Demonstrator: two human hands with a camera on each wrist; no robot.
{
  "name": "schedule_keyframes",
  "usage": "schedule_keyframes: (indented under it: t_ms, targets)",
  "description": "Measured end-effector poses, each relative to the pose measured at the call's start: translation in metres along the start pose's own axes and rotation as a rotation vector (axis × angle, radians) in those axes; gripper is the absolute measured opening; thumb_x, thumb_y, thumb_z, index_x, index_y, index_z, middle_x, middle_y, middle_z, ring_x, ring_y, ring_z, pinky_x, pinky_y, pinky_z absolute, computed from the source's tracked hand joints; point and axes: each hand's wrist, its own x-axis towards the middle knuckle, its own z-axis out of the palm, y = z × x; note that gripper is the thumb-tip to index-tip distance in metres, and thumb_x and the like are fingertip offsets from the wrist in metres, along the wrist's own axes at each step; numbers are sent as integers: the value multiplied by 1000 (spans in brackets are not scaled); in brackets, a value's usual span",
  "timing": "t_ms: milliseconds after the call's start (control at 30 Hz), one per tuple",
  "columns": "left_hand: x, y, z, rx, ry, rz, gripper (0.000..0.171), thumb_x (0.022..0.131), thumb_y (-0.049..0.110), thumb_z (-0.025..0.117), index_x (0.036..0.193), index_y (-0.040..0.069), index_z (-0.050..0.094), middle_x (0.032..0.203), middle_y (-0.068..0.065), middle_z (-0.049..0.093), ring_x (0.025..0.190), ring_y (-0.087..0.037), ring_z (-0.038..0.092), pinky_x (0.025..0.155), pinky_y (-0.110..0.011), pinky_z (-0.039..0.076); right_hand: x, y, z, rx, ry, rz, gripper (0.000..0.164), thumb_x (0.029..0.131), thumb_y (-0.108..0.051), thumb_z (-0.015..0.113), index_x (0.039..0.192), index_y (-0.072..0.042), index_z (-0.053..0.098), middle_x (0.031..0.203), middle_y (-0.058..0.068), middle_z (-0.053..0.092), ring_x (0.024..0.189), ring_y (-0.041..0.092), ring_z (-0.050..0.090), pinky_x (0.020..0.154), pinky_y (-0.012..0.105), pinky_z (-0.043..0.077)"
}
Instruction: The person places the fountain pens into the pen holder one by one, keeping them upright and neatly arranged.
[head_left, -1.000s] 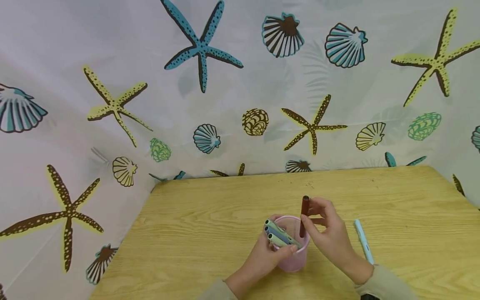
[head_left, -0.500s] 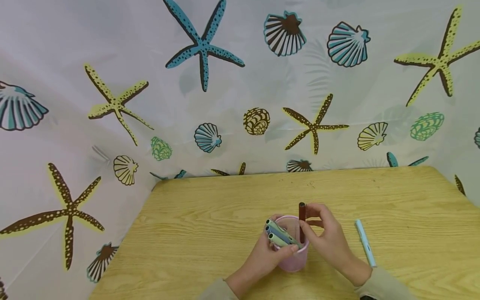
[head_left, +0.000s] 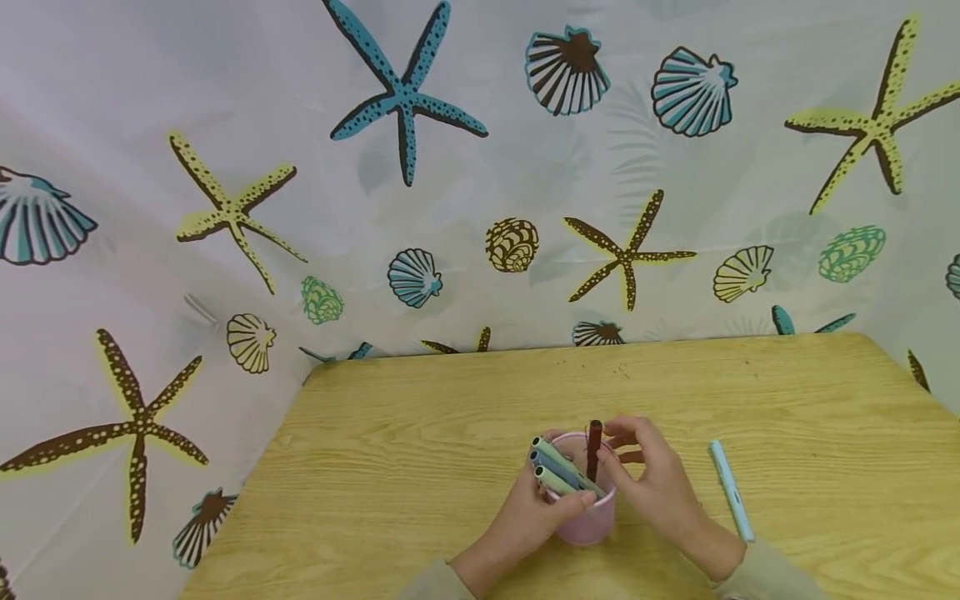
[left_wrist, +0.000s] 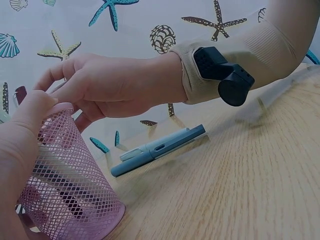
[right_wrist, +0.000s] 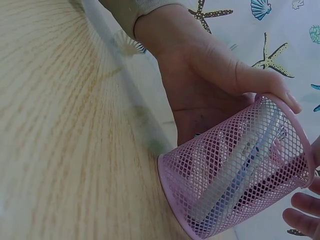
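Head view, pink mesh cup (head_left: 583,528): my left hand (head_left: 534,510) is wrapping it, thumb hooking over the rim, and it's standing on the bench (head_left: 420,450).
Head view, dark red pen (head_left: 595,446): it's sitting partly inside the cup, top end poking out.
Head view, right hand (head_left: 658,482): my thumb is touching that pen and my fingers are curling in close, but pinching or just steadying? Honestly can't tell.
Head view, green and blue pens (head_left: 551,452): all three are leaning in the cup.
Head view, light blue pen (head_left: 730,489): it's lying on the bench, off to my right.
Left wrist view, cup rim: my right fingers are hanging over it, with the dark red pen's end peeking out beside them.
Right wrist view, mesh: a dark strip is showing through, probably the red pen.
Step in hand: I'm guessing it's settling the red pen in.
Next move: probably calling for a clean release, cup staying steady, then reaching for the light blue one.
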Motion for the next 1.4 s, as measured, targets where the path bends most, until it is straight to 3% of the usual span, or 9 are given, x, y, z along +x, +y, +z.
schedule_keyframes:
  t_ms: [600, 767, 967, 1167, 1400]
  targets:
    - [-4, 6, 1, 38, 38, -92, 68, 85, 24, 69, 140, 15, 30, 127, -10, 46, 112, -20, 46, 92, -39, 41, -5, 5, -10, -30, 8, 17, 37, 71, 20, 66, 103, 8, 54, 93, 14, 58, 77, 31, 59, 59, 28, 52]
    - [-5, 12, 2, 28, 43, -104, 68, 84, 22, 69, 139, 11, 31, 126, -12, 46, 112, -22, 46, 94, -42, 39, -14, 25, -9, -56, 18, 24, 39, 71, 20, 67, 105, 6, 55, 95, 12, 59, 77, 28, 59, 58, 29, 52]
    - [-3, 4, 1, 28, 48, -108, 73, 84, 22, 70, 142, 16, 26, 129, -7, 45, 115, -19, 45, 97, -42, 37, -24, 50, -14, -63, 17, 33, 41, 74, 15, 68, 110, 1, 55, 100, 7, 59, 80, 22, 59, 58, 27, 52]
    - [-9, 29, 4, 34, 46, -122, 69, 85, 24, 69, 139, 7, 29, 126, -11, 46, 116, -23, 45, 97, -44, 37, -25, 53, -24, -92, -2, 24, 38, 75, 14, 67, 109, 5, 54, 100, 11, 59, 81, 20, 58, 59, 26, 51]
    - [-3, 2, 1, 50, 52, -119, 70, 84, 24, 70, 140, 15, 29, 125, -7, 47, 114, -20, 46, 96, -42, 38, -31, 60, -33, -136, 5, 37, 38, 73, 14, 68, 107, 5, 55, 98, 9, 59, 80, 14, 57, 58, 25, 51]
